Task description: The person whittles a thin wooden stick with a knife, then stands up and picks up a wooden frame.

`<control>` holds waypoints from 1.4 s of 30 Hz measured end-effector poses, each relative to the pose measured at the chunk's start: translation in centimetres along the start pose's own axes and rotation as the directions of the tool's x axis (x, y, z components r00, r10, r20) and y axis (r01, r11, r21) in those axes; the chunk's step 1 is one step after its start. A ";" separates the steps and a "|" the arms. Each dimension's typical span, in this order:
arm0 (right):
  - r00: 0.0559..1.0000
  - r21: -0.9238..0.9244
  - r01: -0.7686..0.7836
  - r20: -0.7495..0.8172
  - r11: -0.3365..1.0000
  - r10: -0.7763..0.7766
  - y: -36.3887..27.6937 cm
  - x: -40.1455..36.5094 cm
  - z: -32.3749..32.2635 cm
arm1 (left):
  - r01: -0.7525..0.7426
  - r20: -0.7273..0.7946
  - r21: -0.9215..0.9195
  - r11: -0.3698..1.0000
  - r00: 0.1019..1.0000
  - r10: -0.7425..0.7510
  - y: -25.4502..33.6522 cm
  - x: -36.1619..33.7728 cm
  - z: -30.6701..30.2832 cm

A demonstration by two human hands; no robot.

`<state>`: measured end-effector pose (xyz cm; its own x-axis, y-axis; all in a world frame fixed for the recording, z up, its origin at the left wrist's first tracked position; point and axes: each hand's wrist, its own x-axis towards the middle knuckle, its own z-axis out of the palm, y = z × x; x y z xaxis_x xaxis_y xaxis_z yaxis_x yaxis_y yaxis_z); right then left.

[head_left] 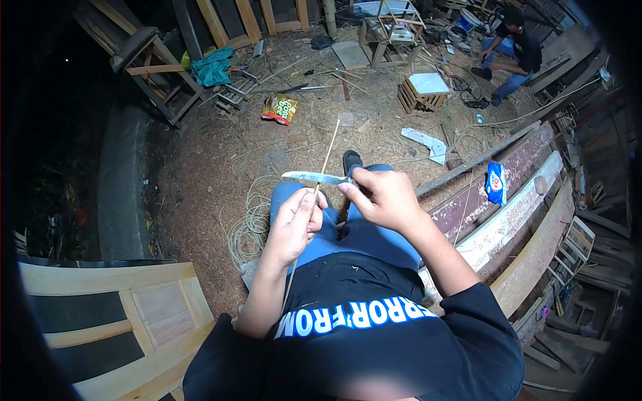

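My left hand (299, 220) is closed round a long thin strip (329, 151), which runs up past my knees and down beside my shirt. In my right hand (384, 195) is the dark handle of a knife (313, 177). Its blade points left and lies across the strip just above my left fingers. Both hands are above my lap, close together but apart. On the ground to the left of my legs is a loose coil of thin strips (249, 224).
A wooden panel (157, 311) is at lower left. Long boards (498, 200) bear a blue packet (495, 183) at right. Ahead are a snack bag (279, 109), a slatted crate (420, 100) and a white angled piece (428, 143). Another person (518, 53) sits at upper right.
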<state>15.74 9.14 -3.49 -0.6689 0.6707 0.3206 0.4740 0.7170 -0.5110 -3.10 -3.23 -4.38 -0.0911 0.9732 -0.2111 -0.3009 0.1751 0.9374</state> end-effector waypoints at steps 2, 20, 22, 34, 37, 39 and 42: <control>0.999 -0.055 0.040 0.011 0.998 -0.039 -0.6 0.0 -0.2 | 0.020 -0.006 -0.018 1.000 1.000 -0.020 -0.1 -0.2 0.1; 0.996 -0.191 0.085 0.009 0.978 -0.084 -1.0 0.6 -2.4 | 0.040 -0.011 -0.076 0.996 0.999 -0.041 1.1 -0.8 0.5; 0.994 -0.168 0.111 0.026 0.980 -0.108 -0.6 0.5 -2.1 | 0.030 0.004 -0.055 0.998 1.000 -0.030 1.2 -1.0 0.8; 0.973 -0.165 0.161 -0.141 0.973 -0.185 1.8 1.2 -2.5 | -0.101 0.025 0.046 0.994 0.995 0.100 -0.2 -0.6 2.6; 0.967 -0.094 0.074 -0.236 0.993 -0.094 3.5 1.4 -2.3 | -0.068 0.025 0.020 0.998 0.997 0.067 1.0 -1.0 2.5; 0.977 -0.151 0.086 -0.182 0.985 -0.113 4.7 1.7 -3.2 | -0.027 0.015 0.018 0.999 1.000 0.027 0.4 -0.6 2.4; 0.962 -0.168 0.258 -0.047 0.951 -0.269 3.1 0.5 -2.2 | -0.005 0.028 0.023 1.000 1.000 0.004 0.0 0.0 2.8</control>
<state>18.15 12.09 -3.16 -0.7440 0.4609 0.4838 0.3746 0.8872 -0.2692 -0.43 -2.80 -3.56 -0.0653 0.9778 -0.1992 -0.2788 0.1739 0.9445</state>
